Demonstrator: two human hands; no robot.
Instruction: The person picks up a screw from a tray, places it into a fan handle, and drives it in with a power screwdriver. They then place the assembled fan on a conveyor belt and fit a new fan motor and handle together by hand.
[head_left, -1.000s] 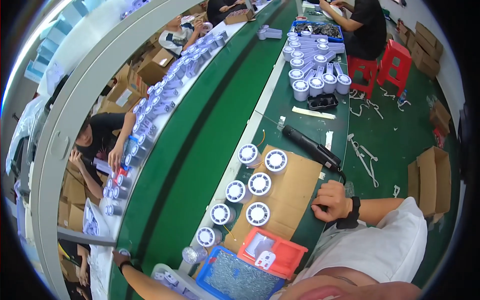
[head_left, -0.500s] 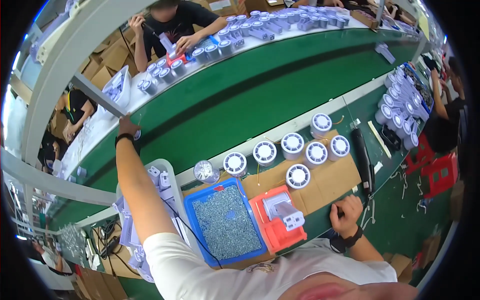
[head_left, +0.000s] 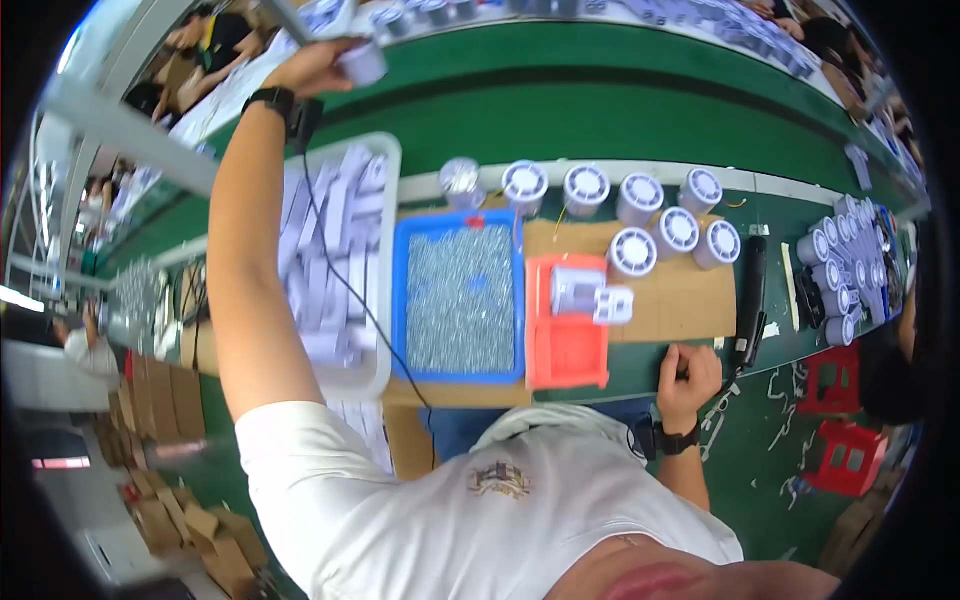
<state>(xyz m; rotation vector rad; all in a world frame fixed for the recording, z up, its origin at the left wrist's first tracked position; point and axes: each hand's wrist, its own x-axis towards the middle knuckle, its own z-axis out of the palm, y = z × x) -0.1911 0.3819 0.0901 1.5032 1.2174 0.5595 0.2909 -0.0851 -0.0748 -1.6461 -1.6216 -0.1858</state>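
My left hand (head_left: 312,70) is stretched far out to the upper left, over the green conveyor belt. Its fingers are closed on a pale lavender cylindrical motor housing (head_left: 363,64). Near the front edge of the bench lies my right hand (head_left: 692,380), with its fingers curled in and nothing visible in them. To its left, an orange-red fixture (head_left: 572,358) carries a lavender plastic handle part (head_left: 578,291). Beside that fixture sits a blue tray (head_left: 403,300) full of small metal screws.
A white bin (head_left: 380,345) of lavender parts stands left, under my left arm. Several fan-topped housings (head_left: 633,252) and a clear cup (head_left: 461,184) line the back. A black electric screwdriver (head_left: 750,300) lies right. Beyond are more housings (head_left: 840,270), red stools (head_left: 845,457) and other people.
My left hand has come away from the belt's far side with the housing now plainly in its fingers. The view has turned and shifted; my right hand stays on the bench edge.
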